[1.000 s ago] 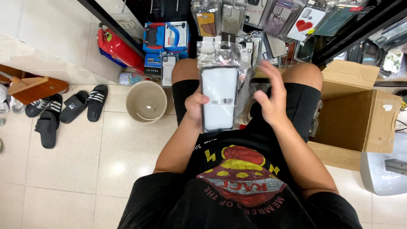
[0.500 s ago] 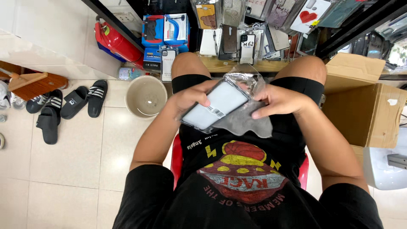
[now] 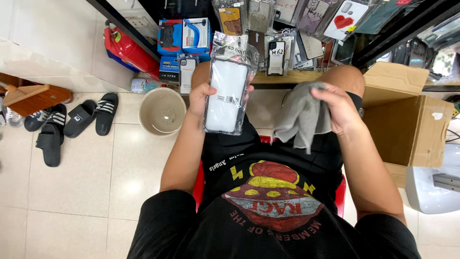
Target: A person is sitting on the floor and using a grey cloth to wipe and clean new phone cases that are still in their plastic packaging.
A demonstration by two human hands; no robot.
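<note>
Left hand: fingers closed around the left edge of a packaged phone case, a white case in a clear plastic sleeve, held upright at about 12 o'clock from the lap. Sleeve looks sealed and glossy; the case remains inside.

Right hand: pinching a bunched grey cloth, which hangs down over the right thigh, at about 2 o'clock. Cloth and package are apart, not touching.

Judgement: package is in hand and cloth is at the ready, but no contact at this instant; whether this piece is already wiped cannot be told.

Outward: an open cardboard box at 3 o'clock, interior not visible. Hanging rack of phone cases at 12 o'clock. Beige bucket at 10 o'clock on the tiled floor, black sandals at 9 o'clock.
</note>
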